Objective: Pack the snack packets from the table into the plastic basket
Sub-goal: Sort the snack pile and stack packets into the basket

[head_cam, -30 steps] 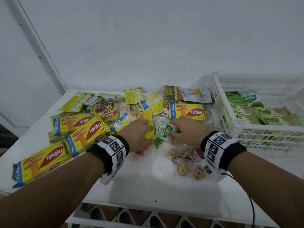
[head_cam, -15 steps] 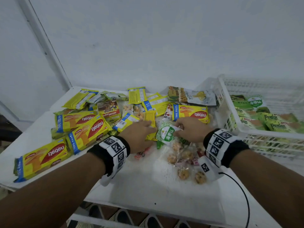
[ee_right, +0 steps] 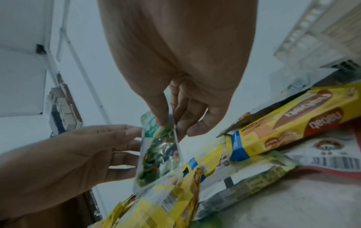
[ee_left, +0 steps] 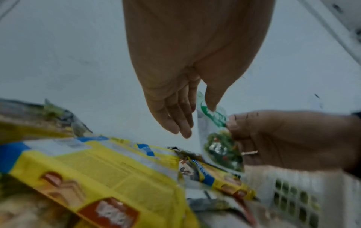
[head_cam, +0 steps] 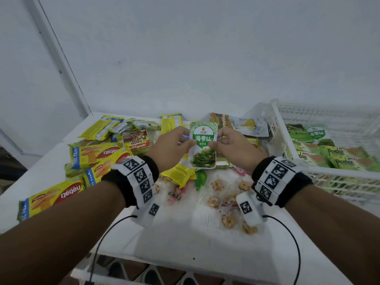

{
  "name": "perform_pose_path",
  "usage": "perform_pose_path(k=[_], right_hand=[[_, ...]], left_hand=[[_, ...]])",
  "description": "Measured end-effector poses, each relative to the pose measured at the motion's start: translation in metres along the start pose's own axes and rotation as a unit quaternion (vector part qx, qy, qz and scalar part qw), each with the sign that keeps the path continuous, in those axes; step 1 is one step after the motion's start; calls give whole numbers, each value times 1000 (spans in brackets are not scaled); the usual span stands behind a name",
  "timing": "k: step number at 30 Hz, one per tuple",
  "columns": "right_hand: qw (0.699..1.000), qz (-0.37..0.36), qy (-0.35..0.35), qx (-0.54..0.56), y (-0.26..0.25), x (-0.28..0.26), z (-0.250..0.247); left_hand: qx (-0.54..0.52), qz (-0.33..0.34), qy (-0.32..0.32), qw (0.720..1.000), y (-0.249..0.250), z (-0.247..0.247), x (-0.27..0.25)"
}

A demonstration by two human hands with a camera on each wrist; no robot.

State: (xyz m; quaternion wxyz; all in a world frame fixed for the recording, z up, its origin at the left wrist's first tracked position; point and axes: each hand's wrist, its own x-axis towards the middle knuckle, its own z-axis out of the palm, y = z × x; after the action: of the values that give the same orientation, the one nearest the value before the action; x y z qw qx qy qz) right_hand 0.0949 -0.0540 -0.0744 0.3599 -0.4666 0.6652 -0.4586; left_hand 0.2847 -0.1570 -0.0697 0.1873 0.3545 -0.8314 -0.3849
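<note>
Green and white, the seaweed packet point(head_cam: 203, 145) stands upright in the air between our two hands, above the heap of snacks on the white table point(head_cam: 185, 239). Our left hand point(head_cam: 170, 149) pinches its left edge, thumb on the printed face; in the left wrist view the fingers point(ee_left: 175, 117) lie fairly straight behind the packet. Our right hand point(head_cam: 232, 148) pinches the right edge the same way, thumb in front, fingers point(ee_right: 187, 117) curled at the back. Both forearms reach forward from the lower corners, wrists level and near each other, each wearing a black band with white marker blocks point(head_cam: 139, 177).

Below the packet lie yellow wafer packets point(head_cam: 96, 155), spread to the left and behind our hands, and a clear bag of small round biscuits point(head_cam: 228, 204) near our right wrist. To the right stands the white plastic basket point(head_cam: 339, 173), apart from the held packet; green Pandan packets point(head_cam: 337, 155) already lie inside it, together with another seaweed packet of the same kind.
</note>
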Motion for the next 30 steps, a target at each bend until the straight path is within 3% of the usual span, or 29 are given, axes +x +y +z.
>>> perform_pose_path(k=[5,9,11,14,24,27,30], right_hand=[[999,-28,-12,-28,1,7,6],[991,-22,-82,-107,3,11,2],[958,-36,-121,-258,7,14,-3],[868,-67,-128,-474,20,23,-6],[752,-96,-89,-646,30,40,18],[769,-81,-87,-628,27,40,17],[826,-71,-48,-557,18,39,7]], left_hand=[[-193,-48,26,980,0,-2,1],[-146,-34,28,988,-9,-10,-1],[-122,-28,48,991,-16,-19,-2],[-132,-31,75,988,-24,-31,-3],[-165,-26,93,981,-36,-38,2],[-195,-19,93,976,-38,-40,4],[-217,-17,88,972,-39,-42,7]])
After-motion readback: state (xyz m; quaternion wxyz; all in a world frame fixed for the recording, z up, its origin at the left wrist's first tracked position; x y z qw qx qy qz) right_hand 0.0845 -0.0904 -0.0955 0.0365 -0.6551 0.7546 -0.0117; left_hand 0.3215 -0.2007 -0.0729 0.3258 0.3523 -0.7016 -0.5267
